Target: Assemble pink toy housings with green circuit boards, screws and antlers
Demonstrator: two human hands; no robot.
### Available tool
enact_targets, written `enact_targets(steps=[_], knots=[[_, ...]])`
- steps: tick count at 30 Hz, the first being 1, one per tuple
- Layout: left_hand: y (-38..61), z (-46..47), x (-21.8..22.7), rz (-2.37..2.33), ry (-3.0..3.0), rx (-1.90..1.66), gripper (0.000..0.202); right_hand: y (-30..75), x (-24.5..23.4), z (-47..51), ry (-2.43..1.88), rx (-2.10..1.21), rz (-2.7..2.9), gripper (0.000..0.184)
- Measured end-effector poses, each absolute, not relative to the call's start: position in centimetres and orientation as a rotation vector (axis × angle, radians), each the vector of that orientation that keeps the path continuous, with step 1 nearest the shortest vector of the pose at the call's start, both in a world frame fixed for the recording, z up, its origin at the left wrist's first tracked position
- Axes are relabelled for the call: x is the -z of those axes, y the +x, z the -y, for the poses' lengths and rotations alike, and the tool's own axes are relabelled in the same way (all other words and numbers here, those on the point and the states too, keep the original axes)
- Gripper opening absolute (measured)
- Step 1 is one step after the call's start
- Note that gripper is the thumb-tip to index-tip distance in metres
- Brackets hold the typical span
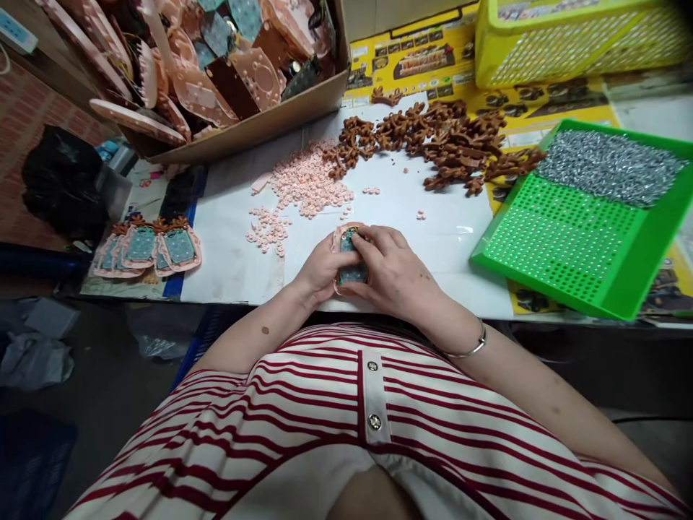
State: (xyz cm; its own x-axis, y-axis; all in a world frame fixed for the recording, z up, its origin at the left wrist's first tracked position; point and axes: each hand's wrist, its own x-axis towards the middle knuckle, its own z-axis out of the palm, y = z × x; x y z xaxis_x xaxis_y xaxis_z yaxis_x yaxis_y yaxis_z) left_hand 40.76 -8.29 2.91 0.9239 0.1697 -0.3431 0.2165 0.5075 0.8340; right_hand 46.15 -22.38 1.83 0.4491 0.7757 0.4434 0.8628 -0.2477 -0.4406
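Note:
Close to the table's front edge, a pink plastic shell with a teal circuit board [354,272] is held between both hands. My left hand [325,269] grips its left side, thumb lying across the board. My right hand [393,271] is closed over its right side, with fingertips pressed on the board's upper part; whether they pinch a small piece cannot be seen. Beyond the hands lie a heap of small pink plastic pieces [311,180] and a pile of brown antler-shaped parts [449,137]. Several shells with boards and brown antlers [141,244] lie together at the left.
A cardboard box [260,128] full of pink shells and boards stands at the back left. At the right, a green perforated tray [557,231] holds many small screws [611,166]. A yellow basket [579,50] stands behind it. A black bag [62,184] is at far left.

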Motion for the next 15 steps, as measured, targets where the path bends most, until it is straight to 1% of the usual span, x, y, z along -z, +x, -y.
enact_targets(steps=[3,7,15], knots=[[40.9,8.3,-3.1,-0.437,1.036,0.053,0.047,47.2,-1.9,22.8,-2.039,0.062,1.398,0.067],[41.1,8.0,-3.2,-0.429,1.014,0.135,0.056,48.9,-1.5,23.7,-1.994,-0.021,1.421,0.049],[41.1,7.7,-3.1,-0.402,1.018,0.167,0.056,48.8,-0.5,23.8,-2.022,0.02,1.352,0.049]])
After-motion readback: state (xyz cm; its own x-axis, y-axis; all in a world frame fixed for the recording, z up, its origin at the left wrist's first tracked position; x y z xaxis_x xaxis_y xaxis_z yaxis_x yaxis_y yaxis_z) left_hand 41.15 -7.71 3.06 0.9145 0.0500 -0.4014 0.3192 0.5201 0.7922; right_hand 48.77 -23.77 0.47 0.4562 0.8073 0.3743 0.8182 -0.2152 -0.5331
